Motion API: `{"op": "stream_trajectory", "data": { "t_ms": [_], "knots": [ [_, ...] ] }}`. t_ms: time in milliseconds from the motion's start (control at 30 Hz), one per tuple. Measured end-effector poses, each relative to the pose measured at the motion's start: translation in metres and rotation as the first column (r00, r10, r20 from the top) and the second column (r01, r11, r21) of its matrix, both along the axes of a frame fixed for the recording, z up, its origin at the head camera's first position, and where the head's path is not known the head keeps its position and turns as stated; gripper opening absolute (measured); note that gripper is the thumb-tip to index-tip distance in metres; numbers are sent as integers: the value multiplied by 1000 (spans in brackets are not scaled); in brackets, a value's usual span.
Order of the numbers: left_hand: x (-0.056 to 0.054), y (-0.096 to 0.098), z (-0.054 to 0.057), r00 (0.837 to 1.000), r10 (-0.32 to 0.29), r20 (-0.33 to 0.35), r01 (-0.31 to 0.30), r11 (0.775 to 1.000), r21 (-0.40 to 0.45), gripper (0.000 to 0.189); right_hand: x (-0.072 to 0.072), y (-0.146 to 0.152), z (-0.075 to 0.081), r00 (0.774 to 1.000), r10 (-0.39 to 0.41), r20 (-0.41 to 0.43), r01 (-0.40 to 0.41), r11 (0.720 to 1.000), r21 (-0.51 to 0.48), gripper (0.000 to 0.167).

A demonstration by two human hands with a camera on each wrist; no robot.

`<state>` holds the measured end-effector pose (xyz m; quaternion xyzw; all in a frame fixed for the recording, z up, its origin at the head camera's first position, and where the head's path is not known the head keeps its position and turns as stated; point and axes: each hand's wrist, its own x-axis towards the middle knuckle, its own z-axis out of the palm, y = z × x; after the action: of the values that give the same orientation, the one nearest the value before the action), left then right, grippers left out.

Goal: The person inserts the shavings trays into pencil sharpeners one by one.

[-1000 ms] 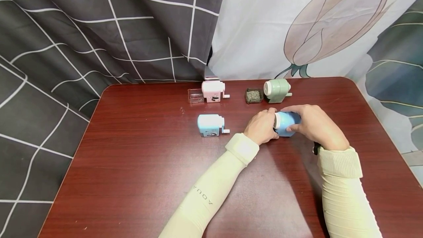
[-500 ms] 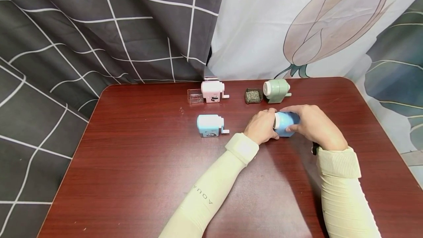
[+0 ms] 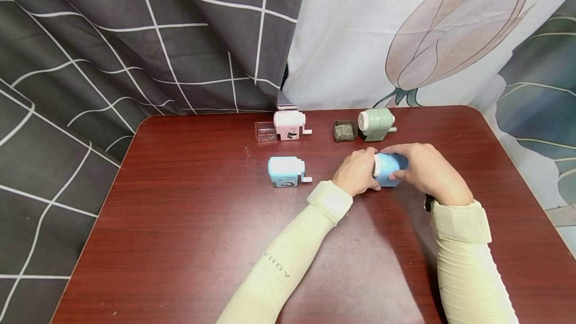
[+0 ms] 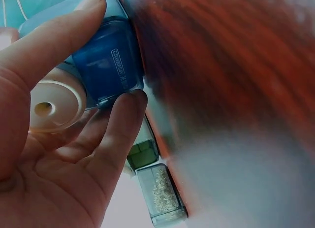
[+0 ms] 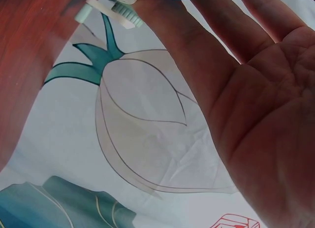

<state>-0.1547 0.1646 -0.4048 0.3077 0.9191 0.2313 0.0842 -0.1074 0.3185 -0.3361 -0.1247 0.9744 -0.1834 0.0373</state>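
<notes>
Both hands are on a blue crank pencil sharpener (image 3: 389,168) at the right of the table. My left hand (image 3: 356,172) holds its white front end. In the left wrist view the thumb lies along the blue body and the fingertips meet the corner of the see-through blue drawer (image 4: 106,63), beside the white round face (image 4: 56,107) with the pencil hole. From the other side, my right hand (image 3: 429,170) grips the body between thumb and fingers. Only a sliver of blue shows past the palm (image 5: 275,124) in the right wrist view.
Behind it stands a green sharpener (image 3: 379,124), its shavings-filled drawer (image 3: 345,131) in front of its face. A pink sharpener (image 3: 289,124) with its clear drawer (image 3: 266,132) out stands back left. Nearer, left of the hands, is a light blue sharpener (image 3: 283,171). Curtains (image 3: 342,39) hang behind the table.
</notes>
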Motion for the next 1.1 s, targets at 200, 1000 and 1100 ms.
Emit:
{"op": "stream_trajectory", "data": {
  "t_ms": [200,1000,1100],
  "knots": [
    [0,1,0,1000,2,5,-2,1000,2,79,1,0,0,1000,5,-11,-5,1000,-6,54],
    [2,2,1,1000,22,9,-22,1000,-16,72,0,1,0,1000,-10,5,10,1000,-7,55],
    [3,1,2,999,34,7,-34,999,-43,75,0,1,0,1000,-12,14,12,1000,-8,56]
  ]
}}
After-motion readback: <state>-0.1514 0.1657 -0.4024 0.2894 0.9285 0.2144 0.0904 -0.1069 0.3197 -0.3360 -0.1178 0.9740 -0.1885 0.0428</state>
